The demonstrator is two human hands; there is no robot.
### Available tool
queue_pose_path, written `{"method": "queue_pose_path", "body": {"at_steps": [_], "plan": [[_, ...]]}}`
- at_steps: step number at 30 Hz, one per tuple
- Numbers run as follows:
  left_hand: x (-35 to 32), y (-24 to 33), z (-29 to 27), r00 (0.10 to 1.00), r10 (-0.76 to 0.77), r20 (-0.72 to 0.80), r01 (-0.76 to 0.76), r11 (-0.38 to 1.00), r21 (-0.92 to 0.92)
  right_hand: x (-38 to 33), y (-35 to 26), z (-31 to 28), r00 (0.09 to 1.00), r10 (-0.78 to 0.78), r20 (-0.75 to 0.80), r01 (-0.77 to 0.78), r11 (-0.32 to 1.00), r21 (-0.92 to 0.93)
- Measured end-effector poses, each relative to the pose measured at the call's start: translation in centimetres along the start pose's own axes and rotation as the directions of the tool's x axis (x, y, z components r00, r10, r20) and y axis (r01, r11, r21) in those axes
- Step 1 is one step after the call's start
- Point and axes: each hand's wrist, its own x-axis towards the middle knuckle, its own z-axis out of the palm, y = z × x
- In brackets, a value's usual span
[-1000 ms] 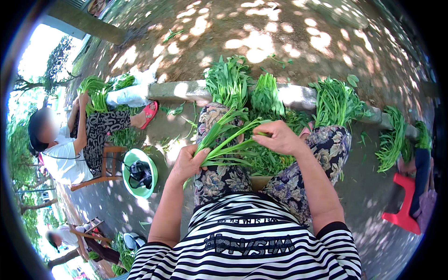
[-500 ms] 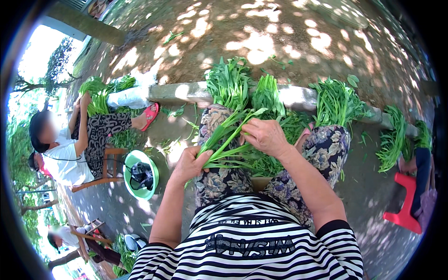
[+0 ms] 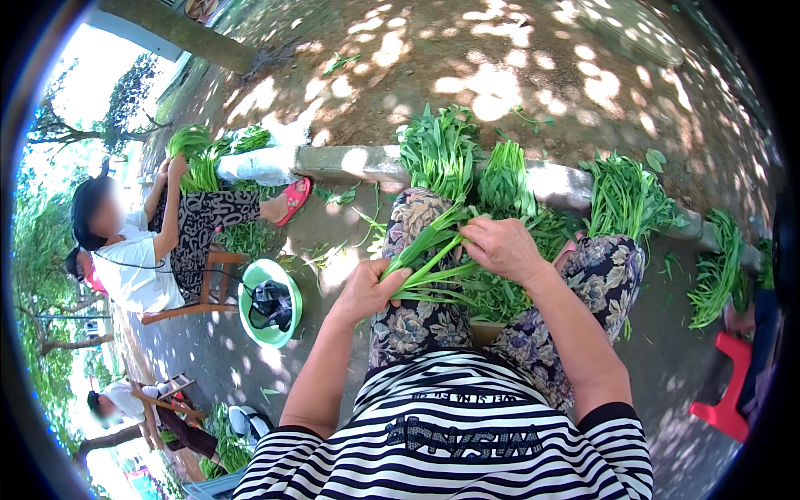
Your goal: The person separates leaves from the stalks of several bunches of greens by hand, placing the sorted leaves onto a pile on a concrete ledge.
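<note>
A small bunch of leafy green stems, likely water spinach [image 3: 425, 254], lies across my lap in my left hand [image 3: 372, 290], whose fingers are wrapped round the stem ends. At the leafier end, my right hand [image 3: 502, 248] is closed, its thumb and fingers pinching one stem of the same bunch. Below and between my knees lies a loose pile of greens [image 3: 500, 292]. Just beyond my knees, upright bundles of greens [image 3: 439, 154] lean on a low concrete kerb, with another bundle [image 3: 507, 177] beside them and a third [image 3: 627, 196] farther right.
To the left, a seated person [image 3: 142, 258] handles greens near a pale green basin [image 3: 271, 302] holding a dark bag. A red stool [image 3: 725, 387] stands at the right near another person's leg. The kerb [image 3: 358, 162] runs across ahead; another person [image 3: 137, 412] sits at lower left.
The whole view has shifted, so everything sits farther right and mostly a little lower. Both my hands keep their hold on the bunch, with little movement between them.
</note>
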Motion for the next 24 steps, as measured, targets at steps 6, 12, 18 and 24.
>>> {"method": "queue_pose_path", "body": {"at_steps": [6,12,18,24], "plan": [[0.0,0.1,0.0,1.000,-0.003,-0.016,0.003,1.000,-0.015,-0.7,-0.2,-1.0,0.989,-0.014,0.148,0.026,0.997,-0.077],[0.0,0.4,0.3,0.999,-0.028,-0.040,0.028,1.000,-0.005,-1.4,-0.2,-1.3,0.983,-0.093,0.157,0.111,0.988,-0.107],[0.0,0.4,0.3,0.998,-0.050,-0.023,0.049,0.998,-0.035,-1.9,0.1,-0.7,0.980,-0.079,0.180,0.100,0.989,-0.109],[0.0,0.6,0.3,1.000,-0.010,-0.016,0.009,0.999,-0.037,-2.1,0.7,0.1,0.989,-0.066,0.130,0.064,0.998,0.021]]}}
